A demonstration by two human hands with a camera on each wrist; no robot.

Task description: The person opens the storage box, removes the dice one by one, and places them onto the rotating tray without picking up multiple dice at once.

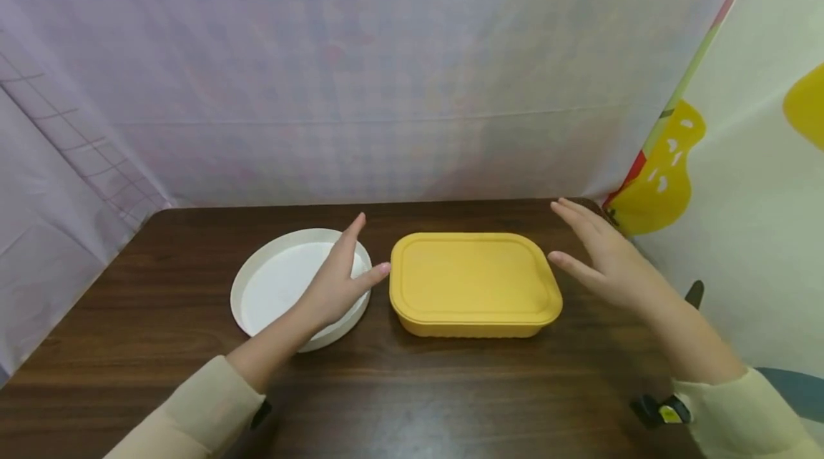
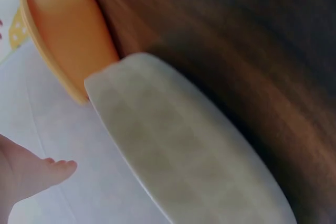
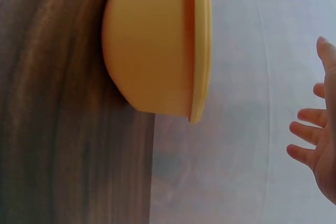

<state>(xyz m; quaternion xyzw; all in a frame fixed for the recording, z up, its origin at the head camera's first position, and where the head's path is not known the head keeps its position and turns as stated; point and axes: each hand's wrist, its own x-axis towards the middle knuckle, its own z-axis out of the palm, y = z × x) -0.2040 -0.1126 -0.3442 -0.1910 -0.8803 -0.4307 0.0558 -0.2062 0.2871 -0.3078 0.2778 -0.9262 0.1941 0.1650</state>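
A yellow lidded container (image 1: 476,279), rectangular with rounded corners, stands on the dark wooden table, its lid on. Left of it is a round white tray (image 1: 273,287) with a low rim. My left hand (image 1: 337,284) hovers over the tray's right side, fingers straight and thumb pointing at the container's left end. On the other side, my right hand (image 1: 608,262) is held in the air just off the container's right end, thumb and fingers spread apart. Both hands hold nothing. The right wrist view shows the container's side wall (image 3: 152,45) under the overhanging lid edge.
The brown table (image 1: 412,402) ends at a pale checked cloth (image 1: 386,87) hanging behind it. At the right hangs a white cloth with yellow shapes (image 1: 663,173), close to the table's back right corner.
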